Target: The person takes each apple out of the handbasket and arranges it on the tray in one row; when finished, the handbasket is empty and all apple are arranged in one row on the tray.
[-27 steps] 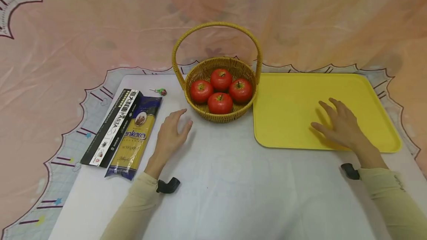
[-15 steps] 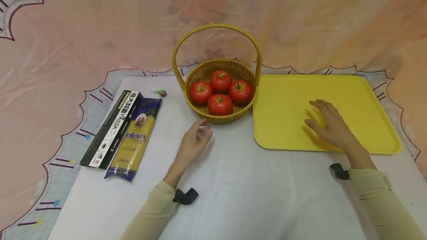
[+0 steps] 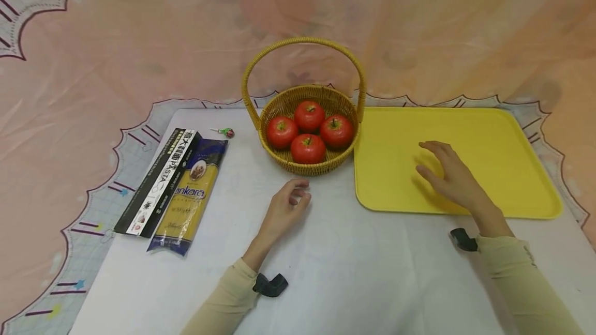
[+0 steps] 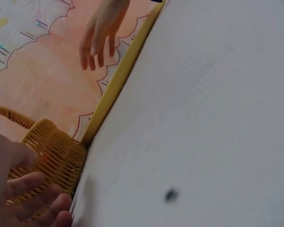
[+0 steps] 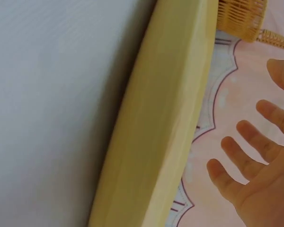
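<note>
In the head view, my left hand (image 3: 285,210) hovers over the white table just in front of a wicker basket (image 3: 309,169), fingers loosely bent and holding nothing. Several red tomatoes (image 3: 308,149) lie in the basket, whose tall handle (image 3: 303,40) arches above them. My right hand (image 3: 453,179) is held over the yellow tray (image 3: 505,169), its fingers spread and relaxed with nothing in them. The left wrist view shows the basket's woven side (image 4: 61,156) beyond the left fingers (image 4: 42,194). From the right wrist, the tray's side (image 5: 156,113) runs past the right fingers (image 5: 236,175).
To the left lie a black-and-white pasta box (image 3: 158,182) and, overlapping it, a yellow-and-blue pasta bag (image 3: 188,203). Behind the bag is a small lollipop (image 3: 226,132) in a green wrapper. A patterned cloth (image 3: 186,35) hangs behind the table (image 3: 354,273).
My left hand has moved right, from beside the pasta bag to in front of the basket, its fingers bending a little more. The right hand has drifted left over the tray.
</note>
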{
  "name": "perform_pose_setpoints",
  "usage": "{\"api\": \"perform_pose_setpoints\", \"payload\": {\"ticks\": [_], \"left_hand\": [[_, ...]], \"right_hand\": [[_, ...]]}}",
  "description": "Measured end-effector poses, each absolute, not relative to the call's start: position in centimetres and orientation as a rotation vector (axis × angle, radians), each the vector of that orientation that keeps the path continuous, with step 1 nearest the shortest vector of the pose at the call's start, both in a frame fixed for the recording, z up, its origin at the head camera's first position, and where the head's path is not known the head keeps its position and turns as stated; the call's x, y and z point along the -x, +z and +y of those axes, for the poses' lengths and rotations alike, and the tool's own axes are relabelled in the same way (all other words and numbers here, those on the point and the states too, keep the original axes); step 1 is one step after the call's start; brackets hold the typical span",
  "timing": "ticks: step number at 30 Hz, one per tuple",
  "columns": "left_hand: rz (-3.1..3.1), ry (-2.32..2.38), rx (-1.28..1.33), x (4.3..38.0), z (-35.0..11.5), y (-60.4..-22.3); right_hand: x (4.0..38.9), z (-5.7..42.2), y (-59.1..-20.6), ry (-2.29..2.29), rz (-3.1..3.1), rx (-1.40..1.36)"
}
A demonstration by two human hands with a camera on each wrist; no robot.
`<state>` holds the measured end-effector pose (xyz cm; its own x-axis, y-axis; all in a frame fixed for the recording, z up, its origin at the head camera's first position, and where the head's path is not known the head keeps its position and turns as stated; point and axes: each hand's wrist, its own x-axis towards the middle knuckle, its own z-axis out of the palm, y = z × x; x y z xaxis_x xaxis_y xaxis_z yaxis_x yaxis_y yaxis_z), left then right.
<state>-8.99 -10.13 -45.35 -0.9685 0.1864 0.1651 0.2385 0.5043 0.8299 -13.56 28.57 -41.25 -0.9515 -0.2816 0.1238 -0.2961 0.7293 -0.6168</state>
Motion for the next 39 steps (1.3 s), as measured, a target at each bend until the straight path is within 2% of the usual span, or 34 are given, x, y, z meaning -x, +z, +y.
{"api": "perform_pose_setpoints", "payload": {"ticks": [11,27,39], "left_hand": [[-2.672,-1.386,0.734,10.0,-7.7,-45.7],[-2.624,-0.692,1.24,11.3,-1.4,-45.0],[-2.657,-0.547,1.362,11.0,0.2,-46.2]], "right_hand": [[14.2,27.5,-41.1,1.03,-2.842,-0.578],[16.6,24.4,-39.5,0.94,-2.808,-0.731],[18.3,21.7,-38.0,0.817,-2.793,-0.888]]}}
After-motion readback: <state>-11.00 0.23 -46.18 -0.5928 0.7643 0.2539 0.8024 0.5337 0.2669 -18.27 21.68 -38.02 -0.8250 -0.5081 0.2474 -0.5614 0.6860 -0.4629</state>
